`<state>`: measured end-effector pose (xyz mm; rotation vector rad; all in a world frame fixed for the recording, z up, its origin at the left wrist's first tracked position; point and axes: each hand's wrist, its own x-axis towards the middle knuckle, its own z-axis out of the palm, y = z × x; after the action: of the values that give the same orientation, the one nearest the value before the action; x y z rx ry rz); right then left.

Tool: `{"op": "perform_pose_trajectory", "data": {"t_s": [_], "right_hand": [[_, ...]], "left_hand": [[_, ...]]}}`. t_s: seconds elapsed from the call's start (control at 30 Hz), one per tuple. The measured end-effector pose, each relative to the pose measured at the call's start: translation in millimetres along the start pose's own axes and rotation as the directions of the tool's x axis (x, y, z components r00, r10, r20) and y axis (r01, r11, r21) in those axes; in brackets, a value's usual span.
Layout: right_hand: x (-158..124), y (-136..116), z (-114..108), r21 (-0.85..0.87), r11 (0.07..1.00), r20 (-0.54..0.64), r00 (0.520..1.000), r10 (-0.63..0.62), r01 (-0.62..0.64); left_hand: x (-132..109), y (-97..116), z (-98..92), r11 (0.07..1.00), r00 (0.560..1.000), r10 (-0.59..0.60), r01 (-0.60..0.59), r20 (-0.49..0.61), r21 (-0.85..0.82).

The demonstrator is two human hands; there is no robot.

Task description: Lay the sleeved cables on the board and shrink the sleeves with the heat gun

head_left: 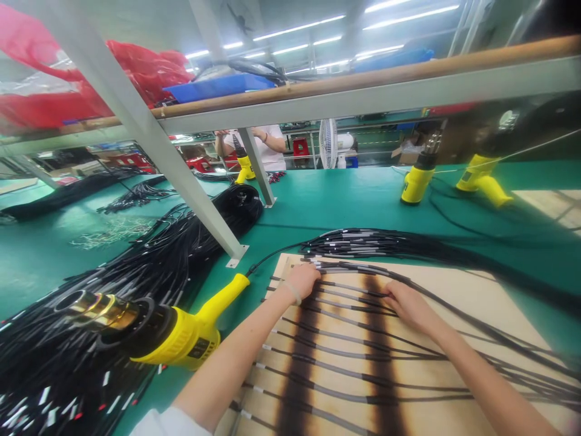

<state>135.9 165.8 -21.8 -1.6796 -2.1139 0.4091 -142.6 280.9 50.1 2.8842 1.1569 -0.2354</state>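
A light wooden board (pixel 454 290) with two dark scorched bands lies on the bench. Several black cables with grey sleeves (pixel 336 345) are spread across it in roughly parallel rows. At the board's far edge, my left hand (pixel 305 282) has its fingers closed around the end of a cable, beside a small bunch of cables (pixel 358 267). My right hand (pixel 411 306) pinches a black cable farther along, just right of the second scorched band. To the left of my left forearm a yellow heat gun (pixel 190 339) rests with its metal nozzle pointing left.
Behind the board lies a thick cable bundle (pixel 385 242); a larger heap of black cables (pixel 149 284) covers the left. A slanted metal post (pixel 181 175) supports the overhead shelf (pixel 345 100). More heat guns (pixel 417 181) stand at the back. A person (pixel 272 148) works across the bench, near a fan (pixel 328 144).
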Motion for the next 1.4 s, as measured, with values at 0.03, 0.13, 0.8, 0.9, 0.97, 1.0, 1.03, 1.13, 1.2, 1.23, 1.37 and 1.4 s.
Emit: {"op": "perform_pose_trajectory", "data": {"t_s": [0.03,0.13,0.8,0.9,0.97,1.0,1.03,1.13,1.2,1.23,1.37,1.4], "right_hand": [[-1.1,-0.3,0.6,0.015,1.0,-0.015,1.0,-0.003,0.003],[-4.3,0.4,2.0,0.059,0.998,-0.056,0.998,0.0,0.004],[8.3,-20.7,8.4,0.147,0.989,-0.026,0.999,-0.018,0.022],[12.1,-23.0,10.9,0.128,0.99,-0.015,0.998,-0.064,0.065],[14.3,-24.1,13.6,0.122,0.99,-0.017,0.997,-0.07,0.071],[14.6,-23.9,14.6,0.121,0.99,-0.023,0.998,-0.064,0.066],[14.1,-23.0,15.4,0.119,0.991,-0.031,0.998,-0.056,0.059],[8.5,-16.8,15.1,0.112,0.993,-0.057,0.998,-0.02,0.026],[3.7,-11.8,13.1,0.111,0.994,-0.072,0.997,0.003,0.005],[1.8,-10.0,12.0,0.111,0.994,-0.078,0.997,0.013,-0.004],[2.3,-10.8,9.5,0.138,0.99,-0.102,0.995,-0.01,0.024],[4.2,-12.8,9.7,0.15,0.988,-0.111,0.993,-0.031,0.047]], "left_hand": [[-1.1,-2.1,0.1,1.0,1.0,-0.003,0.003,-0.005,0.01],[-6.5,-11.2,-1.6,0.999,1.0,-0.024,0.025,-0.014,0.036],[-15.9,-18.1,-10.1,0.996,0.998,-0.025,0.03,-0.052,0.083],[-15.4,-16.8,-11.5,0.995,0.997,-0.026,0.033,-0.068,0.095],[-15.8,-16.4,-12.0,0.995,0.997,-0.025,0.032,-0.076,0.099],[-16.2,-16.5,-12.1,0.995,0.997,-0.022,0.03,-0.078,0.1],[-16.8,-16.9,-12.1,0.995,0.997,-0.02,0.028,-0.078,0.099],[-19.4,-19.8,-12.2,0.995,0.996,-0.026,0.033,-0.081,0.093],[-21.6,-23.5,-12.8,0.995,0.995,-0.047,0.054,-0.086,0.087],[-22.7,-25.9,-13.2,0.994,0.994,-0.061,0.069,-0.088,0.084],[-27.0,-36.5,-14.1,0.989,0.99,-0.113,0.12,-0.079,0.083],[-28.2,-38.9,-13.9,0.989,0.99,-0.121,0.127,-0.072,0.082]]}}
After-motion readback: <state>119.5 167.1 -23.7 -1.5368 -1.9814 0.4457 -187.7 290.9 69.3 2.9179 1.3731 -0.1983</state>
